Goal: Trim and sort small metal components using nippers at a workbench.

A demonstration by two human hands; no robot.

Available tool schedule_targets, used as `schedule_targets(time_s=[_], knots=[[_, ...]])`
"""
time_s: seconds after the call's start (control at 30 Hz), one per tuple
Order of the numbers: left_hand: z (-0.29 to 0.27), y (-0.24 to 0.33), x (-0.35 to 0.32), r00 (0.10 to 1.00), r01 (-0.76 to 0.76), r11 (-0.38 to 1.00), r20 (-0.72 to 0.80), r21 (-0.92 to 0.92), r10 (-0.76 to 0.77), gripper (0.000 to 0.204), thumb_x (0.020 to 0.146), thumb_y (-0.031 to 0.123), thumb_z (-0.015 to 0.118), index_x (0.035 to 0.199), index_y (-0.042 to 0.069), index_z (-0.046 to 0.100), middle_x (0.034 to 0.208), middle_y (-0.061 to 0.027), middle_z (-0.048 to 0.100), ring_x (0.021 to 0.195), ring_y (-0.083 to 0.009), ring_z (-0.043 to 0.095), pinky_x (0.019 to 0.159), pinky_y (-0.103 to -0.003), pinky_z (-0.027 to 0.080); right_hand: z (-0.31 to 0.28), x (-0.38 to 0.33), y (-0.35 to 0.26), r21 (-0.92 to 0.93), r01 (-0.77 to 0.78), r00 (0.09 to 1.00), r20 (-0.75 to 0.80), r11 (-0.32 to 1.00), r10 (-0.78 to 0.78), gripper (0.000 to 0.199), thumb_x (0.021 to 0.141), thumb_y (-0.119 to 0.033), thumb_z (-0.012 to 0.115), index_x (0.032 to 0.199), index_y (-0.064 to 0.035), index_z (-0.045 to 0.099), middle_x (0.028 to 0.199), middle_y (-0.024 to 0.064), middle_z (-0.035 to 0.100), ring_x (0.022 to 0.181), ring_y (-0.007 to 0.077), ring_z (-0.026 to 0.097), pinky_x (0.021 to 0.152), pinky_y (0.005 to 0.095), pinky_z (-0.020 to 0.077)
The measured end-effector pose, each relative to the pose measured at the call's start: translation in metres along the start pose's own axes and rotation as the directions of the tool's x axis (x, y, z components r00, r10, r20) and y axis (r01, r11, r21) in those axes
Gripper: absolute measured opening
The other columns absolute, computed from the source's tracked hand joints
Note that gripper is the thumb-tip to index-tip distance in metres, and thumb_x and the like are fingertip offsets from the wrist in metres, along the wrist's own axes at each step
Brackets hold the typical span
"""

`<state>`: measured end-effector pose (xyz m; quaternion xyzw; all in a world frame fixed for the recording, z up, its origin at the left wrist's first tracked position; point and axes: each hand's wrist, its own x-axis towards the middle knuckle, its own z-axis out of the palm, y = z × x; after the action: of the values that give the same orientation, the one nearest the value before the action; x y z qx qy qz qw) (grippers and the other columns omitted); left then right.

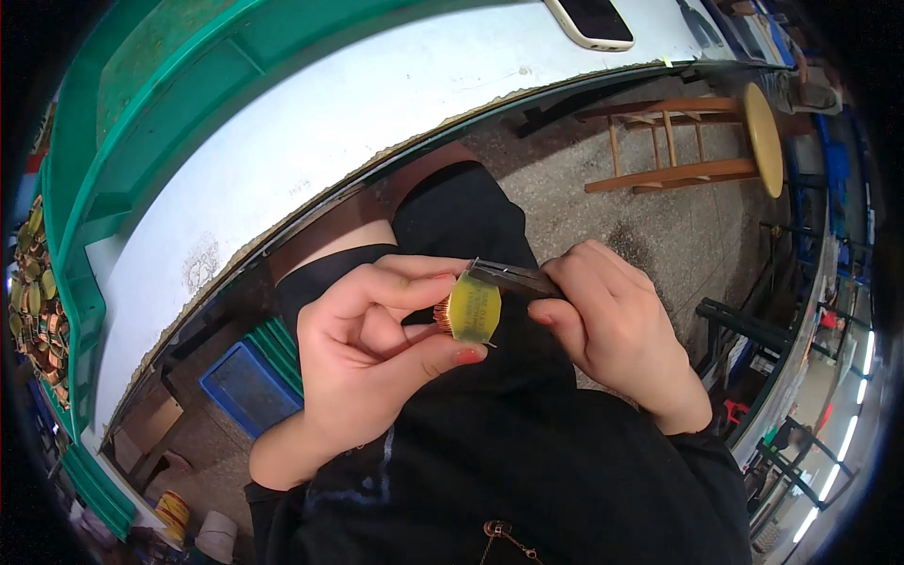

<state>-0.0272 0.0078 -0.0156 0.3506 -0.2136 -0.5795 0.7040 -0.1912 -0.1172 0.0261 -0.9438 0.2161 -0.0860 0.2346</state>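
Above my lap, my left hand [344, 334] pinches a small coil component [474, 309] between thumb and fingers. Copper windings show along the coil's left side, and yellow tape with print covers its face. Short metal pins stick out at its upper and lower ends. My right hand [612, 320] is closed round a pair of dark metal pliers [516, 277], whose handles are mostly hidden in the palm. The tips of the pliers are at the pin on the coil's upper end; whether they grip it, I cannot tell.
A white worktop [377, 104] with a worn edge curves across the far side, bearing a phone [593, 26] and a green tray [141, 179]. Several similar coils [38, 311] lie at far left. A blue crate [247, 388] stands below. A wooden stool [670, 174] lies right.
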Motion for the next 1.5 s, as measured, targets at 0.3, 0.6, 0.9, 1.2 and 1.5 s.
schedule_targets(time_s=[0.3,0.6,0.9,1.2,1.5], knots=[[0.004,-0.001,0.000,1.000,-0.020,1.000,-0.021,0.019,0.020,0.036,0.071,-0.021,0.062,0.103,-0.007,0.052,0.123,-0.0233,0.048,0.101,-0.0268,0.059,0.090,-0.032,0.053,0.002,-0.001,0.005,-0.131,0.054,0.998,-0.011,0.990,-0.056,0.021,0.084,-0.023,0.061,0.080,-0.0040,0.052,0.071,0.0073,0.047,0.060,0.0216,0.046,0.056,0.0296,0.0417],[0.002,-0.008,0.001,0.997,-0.045,0.998,-0.054,0.040,0.048,0.034,0.072,-0.021,0.062,0.102,-0.008,0.053,0.120,-0.0219,0.049,0.101,-0.0248,0.059,0.090,-0.031,0.053,0.010,0.000,0.006,-0.339,0.080,0.992,-0.069,0.937,-0.110,0.027,0.087,-0.028,0.058,0.083,-0.0018,0.054,0.071,0.0080,0.048,0.060,0.0225,0.045,0.057,0.0305,0.0411],[0.001,-0.018,0.009,0.991,-0.049,0.995,-0.119,0.087,0.059,0.036,0.073,-0.020,0.063,0.105,-0.008,0.052,0.117,-0.0219,0.053,0.097,-0.0244,0.061,0.088,-0.030,0.053,0.014,0.002,0.011,-0.457,0.056,0.993,-0.068,0.888,-0.098,0.021,0.084,-0.025,0.060,0.082,-0.0049,0.055,0.071,0.0060,0.046,0.061,0.0201,0.044,0.057,0.0283,0.0396],[-0.004,-0.010,0.011,0.989,0.132,0.961,-0.037,-0.244,-0.145,0.031,0.084,-0.004,0.059,0.114,-0.006,0.050,0.115,-0.0231,0.056,0.099,-0.0293,0.061,0.083,-0.030,0.053,0.006,0.003,0.018,0.045,-0.089,0.993,-0.072,0.995,0.092,0.022,0.086,-0.025,0.058,0.084,-0.0036,0.056,0.077,0.0073,0.052,0.068,0.0217,0.049,0.062,0.0293,0.0422],[-0.004,-0.015,0.011,0.982,0.186,0.915,0.046,-0.359,-0.182,0.036,0.092,0.010,0.054,0.124,-0.006,0.046,0.114,-0.0230,0.057,0.097,-0.0306,0.062,0.080,-0.030,0.053,0.016,-0.002,0.035,-0.079,0.065,0.984,-0.163,0.995,-0.078,0.025,0.085,-0.028,0.059,0.085,-0.0035,0.056,0.079,0.0068,0.052,0.068,0.0215,0.048,0.066,0.0295,0.0416]])
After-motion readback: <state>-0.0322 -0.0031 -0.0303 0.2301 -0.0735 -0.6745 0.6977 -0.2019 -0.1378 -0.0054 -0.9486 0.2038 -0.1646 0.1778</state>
